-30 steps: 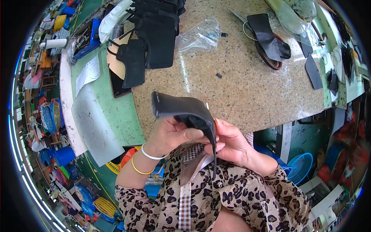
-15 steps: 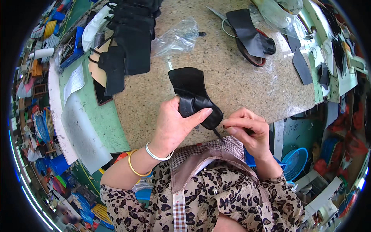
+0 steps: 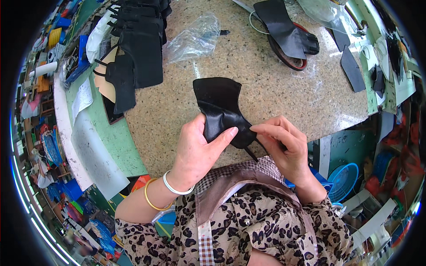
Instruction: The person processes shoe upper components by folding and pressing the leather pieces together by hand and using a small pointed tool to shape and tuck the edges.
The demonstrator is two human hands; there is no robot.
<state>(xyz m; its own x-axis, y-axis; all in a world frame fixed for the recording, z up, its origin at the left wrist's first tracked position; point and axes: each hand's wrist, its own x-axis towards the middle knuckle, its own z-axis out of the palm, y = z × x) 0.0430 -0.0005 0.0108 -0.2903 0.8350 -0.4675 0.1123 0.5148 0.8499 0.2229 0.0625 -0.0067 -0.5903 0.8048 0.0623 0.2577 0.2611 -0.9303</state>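
**Both hands pinching the black piece, now lower and flatter over the counter**

Grip: left hand point(image 3: 197, 150) closed on the black leather piece point(image 3: 222, 111), thumb lying across its narrow lower end, fingers curled behind. Right hand point(image 3: 284, 146) also closed on it, thumb + forefinger pinching the same narrow end from the other side; a thin dark strip hangs just below the pinch.

Change vs. 1 s ago: the piece was held up and folded, w/ both hands bunched under it close to the chest. Half a sec ago it had come down toward the counter point(image 3: 266, 80). Now it's spread wider, broad end pointing away from the person, over the speckled top near its near edge; can't tell if it's touching. Hands have moved apart a bit, thumbs meeting at the narrow end.

Reading: looks like the handling has moved from turning the piece over to working its narrow end.

Nearby: stack of black cut pieces point(image 3: 140, 48) far left, clear plastic bag point(image 3: 195, 40), shoe sole w/ black upper point(image 3: 288, 37) far right, all well apart from the hands.
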